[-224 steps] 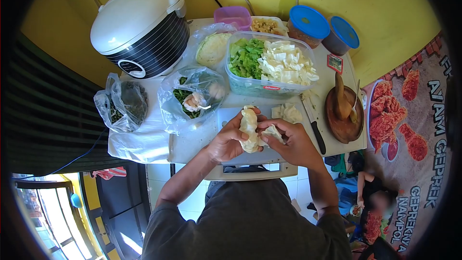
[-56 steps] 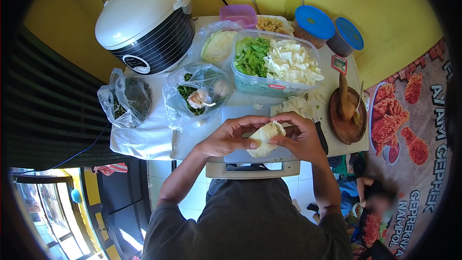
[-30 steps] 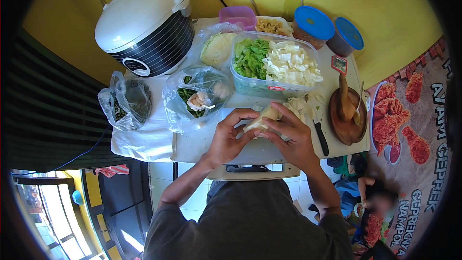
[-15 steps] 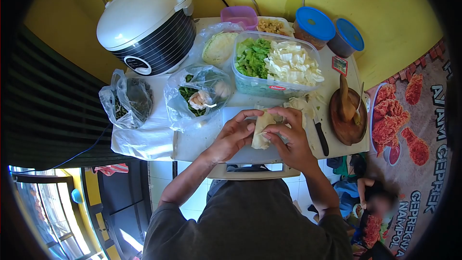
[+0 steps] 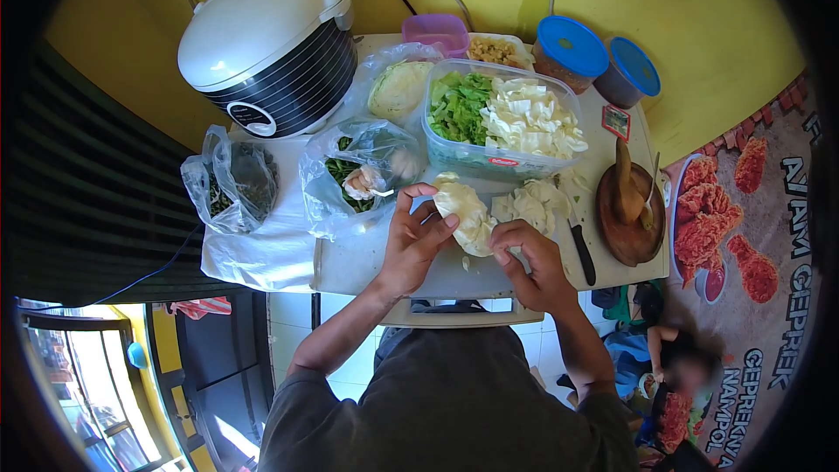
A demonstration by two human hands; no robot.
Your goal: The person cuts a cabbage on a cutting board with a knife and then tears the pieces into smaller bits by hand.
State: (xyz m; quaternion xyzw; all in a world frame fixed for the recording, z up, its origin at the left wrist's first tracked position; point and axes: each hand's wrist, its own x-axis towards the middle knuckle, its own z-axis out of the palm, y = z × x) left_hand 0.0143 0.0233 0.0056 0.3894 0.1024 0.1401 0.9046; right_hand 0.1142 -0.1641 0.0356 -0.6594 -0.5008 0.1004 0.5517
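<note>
A pale cabbage leaf (image 5: 465, 210) is held up over the front of the table. My left hand (image 5: 418, 243) grips its left side between thumb and fingers. At the lower right edge of the leaf, my right hand (image 5: 533, 267) pinches it with curled fingers. Small pale bits show just below the leaf. More cabbage leaves (image 5: 535, 203) lie loosely behind my right hand. Beside them is a knife (image 5: 584, 253) with a black handle. A clear plastic container (image 5: 498, 160) of chopped green leaves and white cabbage stands behind my hands.
A rice cooker (image 5: 271, 52) stands back left. Plastic bags of greens (image 5: 328, 218) and a cut cabbage (image 5: 398, 89) lie nearby. On the right sit a mortar with pestle (image 5: 631, 240) and blue-lidded tubs (image 5: 572, 45). Another person (image 5: 677, 350) is at lower right, beyond the table.
The cabbage leaf has turned and spread open, showing its broad face. My right hand has moved down and right to its lower edge, uncovering the leaves behind.
</note>
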